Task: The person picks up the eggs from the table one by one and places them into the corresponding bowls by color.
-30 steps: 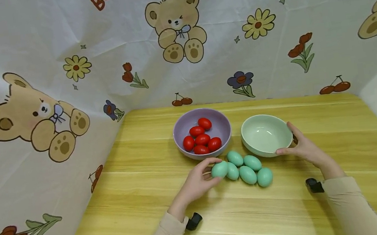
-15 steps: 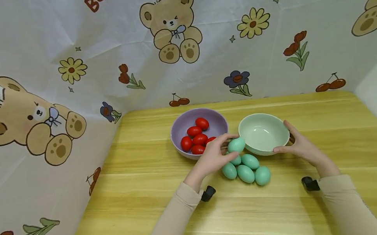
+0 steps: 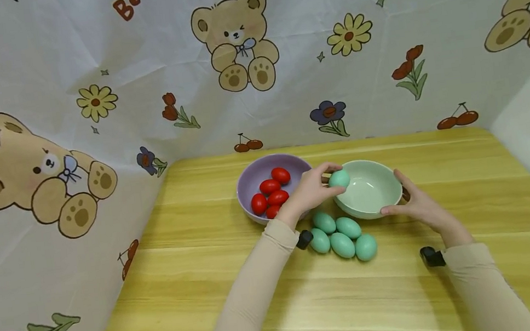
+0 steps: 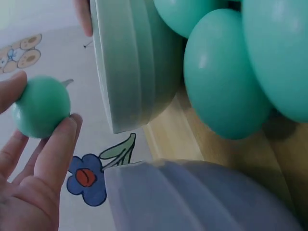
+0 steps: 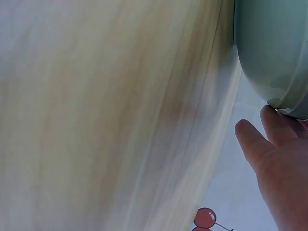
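Observation:
In the head view my left hand (image 3: 312, 188) pinches a mint-green egg (image 3: 339, 180) between thumb and fingertips, above the left rim of a pale green bowl (image 3: 372, 192). The left wrist view shows that egg (image 4: 42, 107) lifted beside the bowl's wall (image 4: 125, 62). My right hand (image 3: 424, 209) holds the bowl's right side, thumb at the near rim and fingers on the far side. From the right wrist view, fingertips touch the bowl's (image 5: 276, 53) outside. Several more mint-green eggs (image 3: 342, 245) lie in a cluster on the table, just in front of the bowls.
A purple bowl (image 3: 249, 181) with several red eggs (image 3: 270, 186) stands left of the green one, partly covered by the left hand. The wooden table (image 3: 195, 240) meets a bear-patterned cloth (image 3: 120, 39) at the back and left.
The left hand has lifted one mint-green egg from beside the cluster and carried it up and right to the green bowl's rim. The right hand stays at the bowl. The head view has shifted slightly.

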`<state>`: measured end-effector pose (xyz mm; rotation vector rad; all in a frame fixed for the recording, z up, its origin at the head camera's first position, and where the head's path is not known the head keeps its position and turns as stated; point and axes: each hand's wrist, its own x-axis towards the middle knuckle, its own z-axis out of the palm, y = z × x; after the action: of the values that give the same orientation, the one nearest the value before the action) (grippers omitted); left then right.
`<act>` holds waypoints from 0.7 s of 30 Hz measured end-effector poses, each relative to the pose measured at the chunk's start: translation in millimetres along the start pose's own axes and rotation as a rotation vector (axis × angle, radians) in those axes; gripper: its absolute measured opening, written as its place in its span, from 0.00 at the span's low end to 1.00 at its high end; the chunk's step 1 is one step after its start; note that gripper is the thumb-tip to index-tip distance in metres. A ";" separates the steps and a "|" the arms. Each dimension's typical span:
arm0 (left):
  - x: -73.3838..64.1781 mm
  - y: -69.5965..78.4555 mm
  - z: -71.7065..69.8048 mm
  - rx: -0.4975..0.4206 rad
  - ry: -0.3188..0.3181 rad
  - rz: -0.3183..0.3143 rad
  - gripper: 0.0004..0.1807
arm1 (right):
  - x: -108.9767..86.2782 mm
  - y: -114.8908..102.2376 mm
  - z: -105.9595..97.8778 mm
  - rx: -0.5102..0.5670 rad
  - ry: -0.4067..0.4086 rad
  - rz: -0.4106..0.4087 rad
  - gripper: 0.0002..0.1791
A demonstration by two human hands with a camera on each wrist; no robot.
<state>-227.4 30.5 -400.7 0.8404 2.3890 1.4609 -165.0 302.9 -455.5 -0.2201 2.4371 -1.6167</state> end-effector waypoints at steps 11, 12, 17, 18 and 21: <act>28.9 -2.4 16.9 0.016 -0.068 -0.052 0.26 | 1.9 0.0 0.3 0.013 -0.013 0.018 0.60; 30.0 -1.7 18.0 0.022 -0.072 -0.055 0.26 | 2.2 0.3 0.5 0.014 -0.014 0.018 0.60; 35.3 3.0 23.0 0.059 -0.088 -0.077 0.26 | 3.0 2.1 0.0 0.027 -0.018 0.017 0.60; 36.6 3.2 24.2 0.074 -0.092 -0.081 0.26 | 3.1 2.1 -0.2 0.027 -0.015 0.015 0.60; 41.7 0.3 29.1 0.156 -0.117 -0.082 0.26 | 3.3 2.1 0.2 0.031 -0.015 0.014 0.60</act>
<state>-247.8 76.1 -410.1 0.8272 2.4427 1.1744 -168.1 302.7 -457.8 -0.2082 2.3953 -1.6402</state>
